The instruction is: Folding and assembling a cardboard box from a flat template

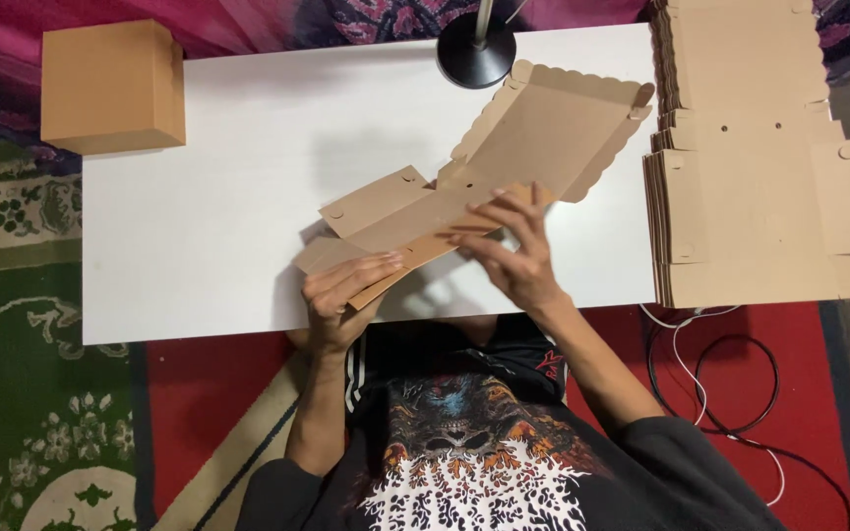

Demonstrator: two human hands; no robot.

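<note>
Both hands (346,295) (514,251) gripping flat cardboard blank (504,157) at table's (199,226) near edge, bare tabletop leftward

The person wears a black T-shirt (474,462) with a white, orange and blue skull-like print, perhaps short-sleeved; white stripes edge one sleeve.

A single head-worn camera is looking almost straight down from above the person, facing the white worktop (199,226) from fairly near. It is taking in the whole worktop, the person's chest and forearms at the bottom edge, and strips of patterned carpet (22,374) at both sides. No second view is sharing the scene.
</note>
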